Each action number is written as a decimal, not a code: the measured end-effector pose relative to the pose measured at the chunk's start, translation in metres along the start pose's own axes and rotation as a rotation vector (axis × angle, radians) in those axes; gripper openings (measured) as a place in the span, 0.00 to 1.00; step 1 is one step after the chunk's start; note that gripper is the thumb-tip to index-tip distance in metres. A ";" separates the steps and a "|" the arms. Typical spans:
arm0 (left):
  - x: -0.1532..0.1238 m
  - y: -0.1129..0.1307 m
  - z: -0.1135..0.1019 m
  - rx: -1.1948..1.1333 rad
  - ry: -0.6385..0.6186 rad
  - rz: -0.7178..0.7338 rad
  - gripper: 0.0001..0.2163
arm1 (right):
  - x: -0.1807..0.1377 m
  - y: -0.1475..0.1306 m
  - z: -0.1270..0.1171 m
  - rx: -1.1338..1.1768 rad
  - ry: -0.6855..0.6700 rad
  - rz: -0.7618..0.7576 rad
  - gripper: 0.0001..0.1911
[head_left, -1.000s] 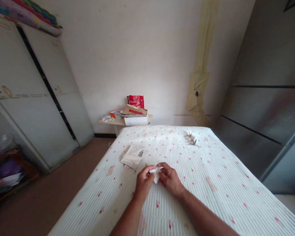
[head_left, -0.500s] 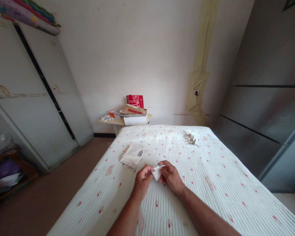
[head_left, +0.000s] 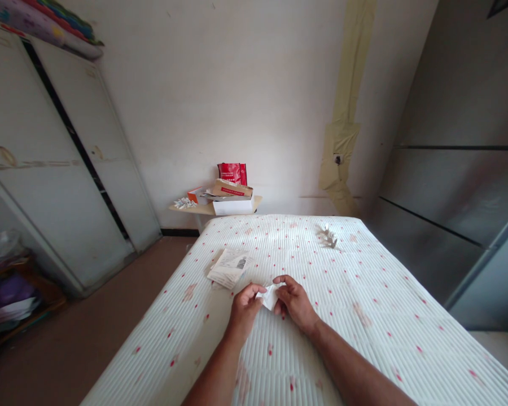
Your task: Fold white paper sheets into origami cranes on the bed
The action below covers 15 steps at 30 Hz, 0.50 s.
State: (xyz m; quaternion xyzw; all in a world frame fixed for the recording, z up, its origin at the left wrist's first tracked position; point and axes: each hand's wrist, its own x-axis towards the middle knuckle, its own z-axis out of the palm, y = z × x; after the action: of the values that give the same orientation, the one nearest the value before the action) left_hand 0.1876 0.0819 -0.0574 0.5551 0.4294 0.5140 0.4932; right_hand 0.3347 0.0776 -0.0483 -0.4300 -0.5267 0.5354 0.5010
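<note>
A small folded piece of white paper rests low over the white mattress with red specks. My left hand pinches its left side and my right hand pinches its right side, fingers curled on both. A little stack of printed paper sheets lies just beyond my left hand. Further back on the right of the mattress sit some small folded paper figures.
A low wooden table at the wall carries a red bag, cardboard boxes and more folded paper shapes. A white wardrobe stands left, grey panels right. Clutter lies on the floor far left.
Both hands with the paper have shifted slightly away from me, and the fingers have reworked their pinch on it. Nothing else has moved.
</note>
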 end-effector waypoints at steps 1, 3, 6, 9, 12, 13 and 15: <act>0.001 -0.001 -0.001 -0.008 0.004 -0.019 0.08 | 0.000 0.000 0.000 0.001 -0.014 0.006 0.15; 0.001 -0.004 -0.004 -0.034 0.019 -0.046 0.10 | 0.000 0.000 0.000 -0.001 -0.040 0.003 0.16; 0.002 -0.007 -0.006 -0.060 0.023 -0.061 0.12 | -0.001 0.001 0.000 -0.018 -0.052 -0.020 0.16; 0.002 -0.007 -0.008 -0.076 -0.014 -0.081 0.15 | 0.000 0.003 -0.002 -0.008 -0.052 -0.026 0.16; 0.001 -0.004 -0.007 -0.140 -0.087 -0.103 0.18 | 0.002 0.004 -0.005 0.028 -0.048 -0.024 0.18; 0.001 -0.003 -0.007 -0.167 -0.109 -0.105 0.19 | 0.002 0.004 -0.005 0.036 -0.044 -0.026 0.18; 0.000 -0.001 -0.006 -0.210 -0.140 -0.100 0.20 | 0.003 0.005 -0.007 0.043 -0.038 -0.030 0.19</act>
State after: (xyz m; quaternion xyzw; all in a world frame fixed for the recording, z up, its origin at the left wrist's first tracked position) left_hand 0.1814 0.0829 -0.0587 0.5129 0.3646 0.4910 0.6024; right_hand 0.3405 0.0814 -0.0537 -0.4009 -0.5312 0.5470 0.5078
